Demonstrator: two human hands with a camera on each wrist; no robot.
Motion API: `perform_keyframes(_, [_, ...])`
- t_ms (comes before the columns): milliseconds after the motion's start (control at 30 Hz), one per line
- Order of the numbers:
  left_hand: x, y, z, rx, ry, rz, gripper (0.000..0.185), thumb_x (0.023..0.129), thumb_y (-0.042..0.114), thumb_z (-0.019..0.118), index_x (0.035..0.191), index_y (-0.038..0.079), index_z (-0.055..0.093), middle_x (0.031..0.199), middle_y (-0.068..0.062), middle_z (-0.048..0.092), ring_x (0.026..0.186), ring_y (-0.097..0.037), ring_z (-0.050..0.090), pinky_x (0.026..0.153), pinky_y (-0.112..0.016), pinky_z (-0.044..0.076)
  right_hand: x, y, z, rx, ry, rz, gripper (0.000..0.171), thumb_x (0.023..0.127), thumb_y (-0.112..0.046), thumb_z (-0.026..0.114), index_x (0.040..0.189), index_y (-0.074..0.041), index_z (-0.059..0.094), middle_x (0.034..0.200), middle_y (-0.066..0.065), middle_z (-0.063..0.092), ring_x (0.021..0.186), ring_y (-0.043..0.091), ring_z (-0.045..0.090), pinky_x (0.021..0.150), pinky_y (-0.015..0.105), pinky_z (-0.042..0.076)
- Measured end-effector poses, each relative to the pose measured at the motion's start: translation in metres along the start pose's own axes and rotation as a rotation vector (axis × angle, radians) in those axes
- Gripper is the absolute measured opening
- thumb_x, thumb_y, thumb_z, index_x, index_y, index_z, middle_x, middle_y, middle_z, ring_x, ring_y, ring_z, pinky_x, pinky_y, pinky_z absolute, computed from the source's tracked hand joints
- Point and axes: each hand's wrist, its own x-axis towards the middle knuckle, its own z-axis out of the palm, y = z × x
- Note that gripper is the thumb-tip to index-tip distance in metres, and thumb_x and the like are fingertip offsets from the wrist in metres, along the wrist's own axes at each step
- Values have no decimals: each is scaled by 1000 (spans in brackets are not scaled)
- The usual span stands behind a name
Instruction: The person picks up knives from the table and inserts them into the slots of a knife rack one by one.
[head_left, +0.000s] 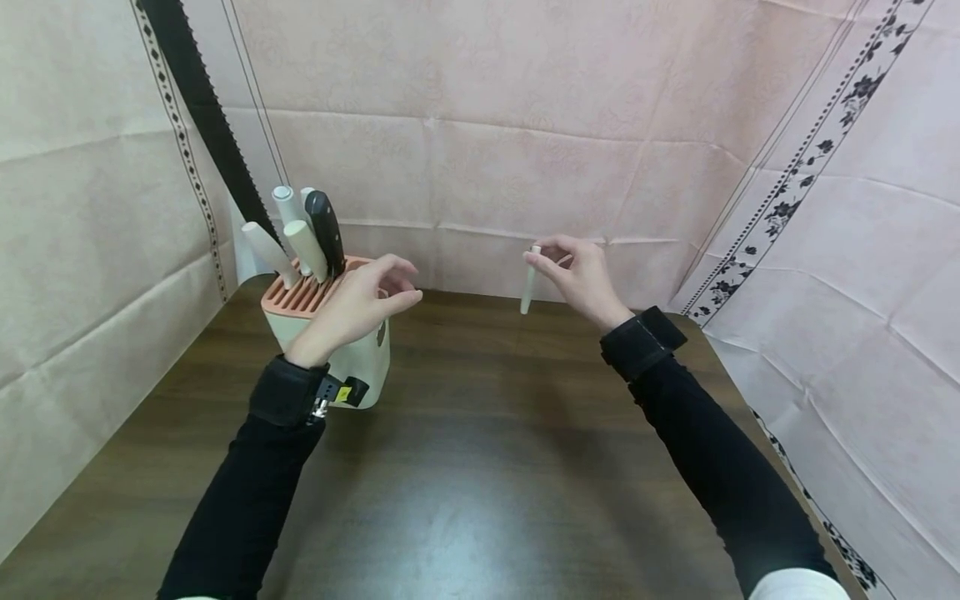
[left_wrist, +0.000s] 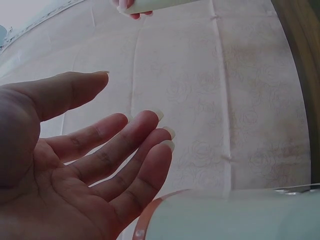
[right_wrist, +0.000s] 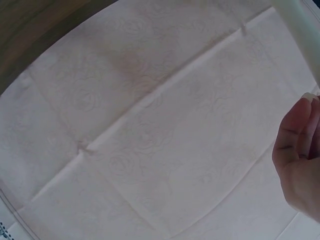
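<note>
My right hand (head_left: 581,271) pinches the upper end of a slim pale green stick-like object (head_left: 528,287), which hangs almost upright above the far part of the table. The same pale object (right_wrist: 300,37) slants through the top right corner of the right wrist view, though its exact kind cannot be told. My left hand (head_left: 360,304) holds nothing; its fingers are loosely bent and spread from the thumb. It is beside and partly in front of a pale green knife block (head_left: 367,367) with a slotted orange top.
Several handles stand up from the block, among them a black handle (head_left: 325,233), a cream handle (head_left: 306,248) and a white handle (head_left: 266,250). The brown wooden table (head_left: 465,467) ends at a hanging patterned cloth (head_left: 465,167), which also encloses both sides.
</note>
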Motion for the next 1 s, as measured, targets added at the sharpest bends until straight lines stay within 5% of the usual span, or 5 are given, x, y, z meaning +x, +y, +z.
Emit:
perform_keyframes(300, [3,1,6,-4,-10,10,35,95,20,61,125,4,54,107,-15,64,96,-26,59,80,-35,46,4,-11,6,40,-26,2,29,90,-24,69,109,-2,70,96,15,72,84,20,63,80,34,52])
perform_keyframes(1000, [9,6,14,-18,-27,8,36,93,20,63,125,5,54,106,-14,65,96,-25,60,81,-36,47,9,-35,24,34,-51,-47,25,89,-22,70,104,-2,71,94,13,74,82,21,66,76,30,53])
